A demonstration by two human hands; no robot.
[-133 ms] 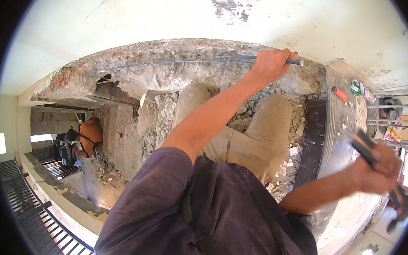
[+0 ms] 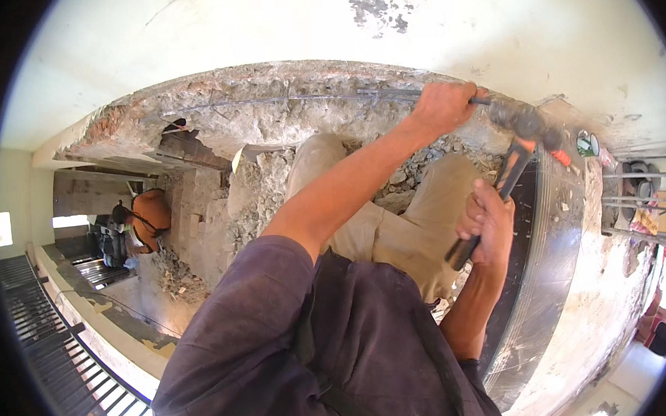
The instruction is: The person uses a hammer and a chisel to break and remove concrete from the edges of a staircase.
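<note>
My left hand (image 2: 447, 105) is closed round a long steel chisel (image 2: 396, 94), which lies along the broken edge of the wall (image 2: 267, 95) and points left. The chisel's butt end sticks out to the right of the fist. My right hand (image 2: 489, 221) grips the black and orange handle of a hammer (image 2: 513, 167). Its head, smeared by motion, is at or very near the chisel's butt; I cannot tell whether they touch. Below my left forearm, my knees in tan trousers rest among broken rubble (image 2: 260, 183).
A co-worker in an orange top (image 2: 152, 211) bends down at the far left. A black railing (image 2: 73, 353) runs along the lower left. On the right are a plastic-covered ledge (image 2: 548, 223), a red-orange cylinder (image 2: 562, 158), a green and white can (image 2: 585, 143) and shelves (image 2: 637, 184).
The hammer has swung from the far lower right up and left to the chisel's butt end, and my right forearm has come inward. My left hand and the chisel have barely moved.
</note>
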